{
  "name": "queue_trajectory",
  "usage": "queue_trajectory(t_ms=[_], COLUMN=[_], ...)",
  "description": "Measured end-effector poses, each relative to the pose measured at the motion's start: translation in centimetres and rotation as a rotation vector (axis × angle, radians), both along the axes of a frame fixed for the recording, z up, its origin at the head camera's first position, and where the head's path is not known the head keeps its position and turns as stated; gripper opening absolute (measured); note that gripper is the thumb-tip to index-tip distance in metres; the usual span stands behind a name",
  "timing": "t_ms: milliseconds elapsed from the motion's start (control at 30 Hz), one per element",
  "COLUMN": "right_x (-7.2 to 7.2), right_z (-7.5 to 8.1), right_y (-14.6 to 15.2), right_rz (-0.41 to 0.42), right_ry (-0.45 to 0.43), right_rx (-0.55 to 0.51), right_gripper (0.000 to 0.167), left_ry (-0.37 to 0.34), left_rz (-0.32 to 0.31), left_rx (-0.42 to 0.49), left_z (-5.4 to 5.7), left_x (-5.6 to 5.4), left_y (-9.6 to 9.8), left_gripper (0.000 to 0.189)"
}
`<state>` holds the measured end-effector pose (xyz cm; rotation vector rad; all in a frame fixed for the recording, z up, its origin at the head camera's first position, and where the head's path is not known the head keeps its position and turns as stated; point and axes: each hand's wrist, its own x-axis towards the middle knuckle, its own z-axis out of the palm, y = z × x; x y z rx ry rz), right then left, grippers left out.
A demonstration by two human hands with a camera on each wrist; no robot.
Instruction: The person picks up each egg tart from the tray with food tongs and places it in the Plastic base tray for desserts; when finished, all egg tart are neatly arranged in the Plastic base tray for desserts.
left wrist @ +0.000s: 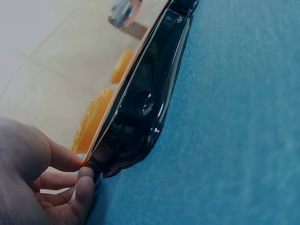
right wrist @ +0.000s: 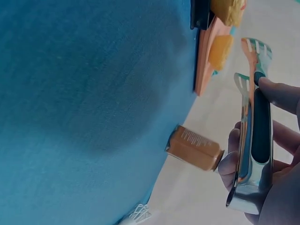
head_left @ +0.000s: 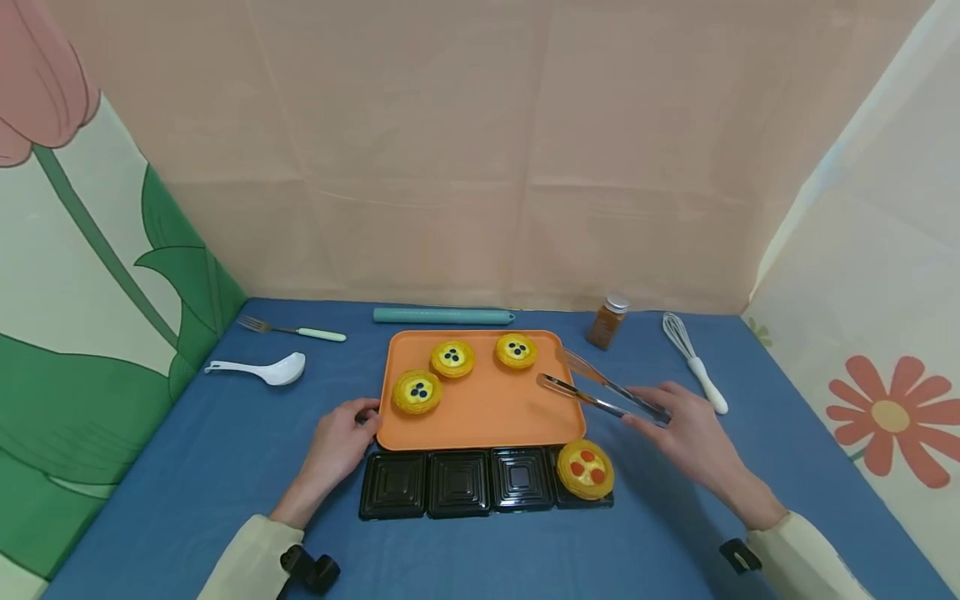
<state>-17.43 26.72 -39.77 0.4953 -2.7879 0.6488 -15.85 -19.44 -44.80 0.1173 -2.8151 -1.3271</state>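
Observation:
My right hand (head_left: 682, 429) holds metal tongs (right wrist: 255, 122) with the thumb on one arm and the fingers round the other. The tongs' tips are spread over the right end of an orange tray (head_left: 487, 417), with nothing between them. At the tray's left edge my left hand (head_left: 341, 442) pinches the rim between thumb and fingers. Three yellow tarts with dark dots lie on the tray: a front-left tart (head_left: 417, 392), a middle tart (head_left: 452, 358) and a right tart (head_left: 516, 351). A tart with red pieces (head_left: 585, 469) sits in the rightmost compartment of the black tray (head_left: 459, 483).
Behind the orange tray lies a teal rolling pin (head_left: 442, 316). A spice jar (head_left: 607, 322) and a whisk (head_left: 695, 362) are at the right. To the left lie a fork (head_left: 292, 330) and a white spoon (head_left: 262, 367). Fabric walls surround the blue table.

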Motion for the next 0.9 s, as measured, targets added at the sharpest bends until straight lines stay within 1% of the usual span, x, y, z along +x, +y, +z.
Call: queue_trajectory(t_ms=[133, 233, 467, 633, 900], right_x=[-0.7, -1.1, -2.2, -2.9, -3.8], right_z=[-0.2, -0.4, -0.8, -0.9, -1.1], right_y=[-0.3, -0.5, -1.5, -1.9, -2.4], right_rz=[-0.007, -0.002, -0.009, -0.016, -0.030], right_ry=[-0.030, -0.036, -0.066, -0.092, -0.138], right_rx=[0.006, 0.008, 0.039, 0.057, 0.058], right_gripper=[0.042, 0.042, 0.042, 0.042, 0.042], left_ry=[0.000, 0.000, -0.027, -0.016, 0.003], left_rz=[0.001, 0.002, 0.017, 0.014, 0.012], left_rx=[0.000, -0.008, 0.001, -0.011, -0.021], left_z=[0.1, 0.1, 0.2, 0.1, -0.1], left_x=[0.0, 0.0, 0.1, 0.2, 0.0], left_y=[0.1, 0.1, 0.3, 0.2, 0.2], left_gripper=[0.034, 0.034, 0.035, 0.035, 0.035])
